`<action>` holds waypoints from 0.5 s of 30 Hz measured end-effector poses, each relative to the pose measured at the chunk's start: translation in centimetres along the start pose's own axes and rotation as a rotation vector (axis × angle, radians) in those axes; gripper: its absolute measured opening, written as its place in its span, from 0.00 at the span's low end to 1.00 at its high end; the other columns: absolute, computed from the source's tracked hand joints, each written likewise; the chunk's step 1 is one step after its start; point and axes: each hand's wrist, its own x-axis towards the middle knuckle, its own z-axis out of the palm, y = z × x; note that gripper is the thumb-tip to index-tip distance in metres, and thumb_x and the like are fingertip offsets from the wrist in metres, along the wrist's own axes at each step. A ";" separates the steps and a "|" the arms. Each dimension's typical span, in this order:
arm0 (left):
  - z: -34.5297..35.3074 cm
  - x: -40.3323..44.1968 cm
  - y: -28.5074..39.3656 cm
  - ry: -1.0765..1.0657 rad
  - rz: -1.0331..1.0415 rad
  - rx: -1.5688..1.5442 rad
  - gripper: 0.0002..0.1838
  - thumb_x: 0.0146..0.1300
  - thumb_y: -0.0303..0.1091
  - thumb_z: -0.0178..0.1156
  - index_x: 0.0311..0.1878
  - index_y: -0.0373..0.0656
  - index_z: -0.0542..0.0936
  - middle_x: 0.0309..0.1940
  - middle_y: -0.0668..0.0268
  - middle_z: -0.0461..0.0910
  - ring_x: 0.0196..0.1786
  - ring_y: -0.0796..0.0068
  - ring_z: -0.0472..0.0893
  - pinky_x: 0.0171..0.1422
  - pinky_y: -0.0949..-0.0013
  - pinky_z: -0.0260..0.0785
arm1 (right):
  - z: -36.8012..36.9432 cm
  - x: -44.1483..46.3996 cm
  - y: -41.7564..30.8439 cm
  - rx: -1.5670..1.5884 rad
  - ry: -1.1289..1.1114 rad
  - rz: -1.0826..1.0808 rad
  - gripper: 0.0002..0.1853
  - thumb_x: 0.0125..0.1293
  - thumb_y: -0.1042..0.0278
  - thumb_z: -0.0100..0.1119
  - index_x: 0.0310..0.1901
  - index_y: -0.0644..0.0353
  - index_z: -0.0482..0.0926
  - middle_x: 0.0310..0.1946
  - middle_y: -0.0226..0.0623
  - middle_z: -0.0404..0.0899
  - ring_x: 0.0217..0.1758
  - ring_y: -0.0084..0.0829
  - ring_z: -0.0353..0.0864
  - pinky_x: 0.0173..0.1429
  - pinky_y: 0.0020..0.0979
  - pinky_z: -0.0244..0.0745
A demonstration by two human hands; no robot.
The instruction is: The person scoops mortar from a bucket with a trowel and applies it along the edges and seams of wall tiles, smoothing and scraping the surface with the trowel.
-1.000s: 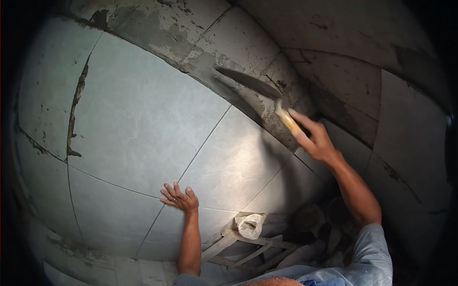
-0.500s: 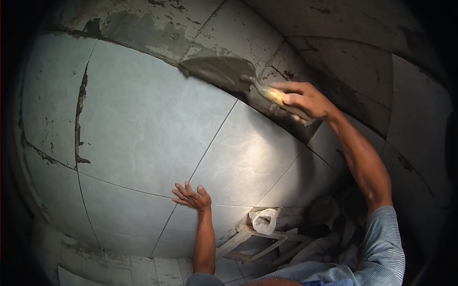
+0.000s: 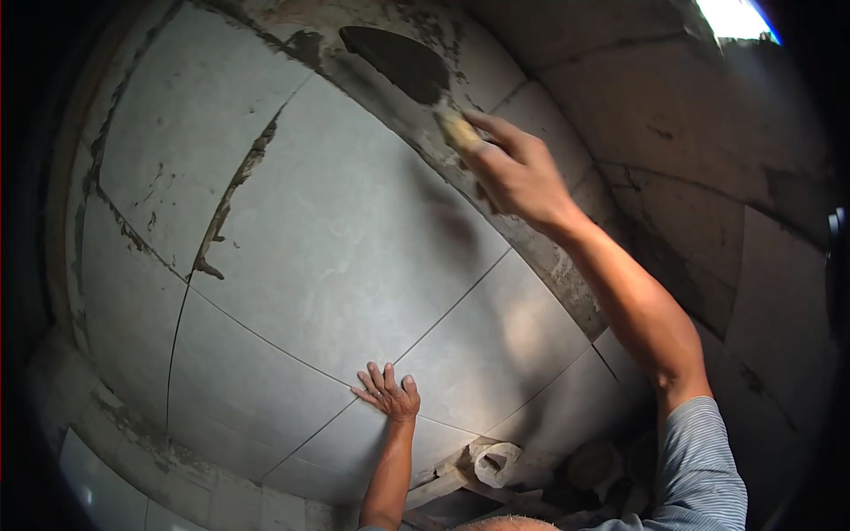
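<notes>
My right hand [image 3: 518, 168] grips the pale handle of a trowel [image 3: 398, 64], whose dark, mortar-coated blade lies over the rough strip above the tiles. Whether the blade touches that strip I cannot tell. With fingers spread, my left hand [image 3: 390, 392] rests flat on the tiled wall, close to where several joints meet. Large light-grey tiles [image 3: 310, 221] cover the wall between and around my hands. Mortar smears [image 3: 232, 199] fill an uneven gap between two tiles on the left.
Below my left hand, a whitish open bag or container [image 3: 494, 462] sits on a wooden frame [image 3: 438, 487]. A darker tiled wall [image 3: 673, 203] meets this one at the right. Bright light [image 3: 735, 19] enters at the top right. Round containers [image 3: 595, 465] stand in shadow below.
The trowel in my right hand has moved up, off the top edge of the tiles. My left hand stays at the same tile joints. The camera view has tilted and shifted.
</notes>
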 end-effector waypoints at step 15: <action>-0.1 0.1 0.0 0.024 -0.009 0.018 0.25 0.75 0.51 0.43 0.68 0.49 0.65 0.74 0.55 0.59 0.80 0.48 0.46 0.78 0.34 0.24 | 3.8 1.9 -1.2 0.127 -0.136 0.002 0.33 0.67 0.60 0.56 0.71 0.63 0.63 0.38 0.41 0.79 0.26 0.24 0.76 0.27 0.28 0.75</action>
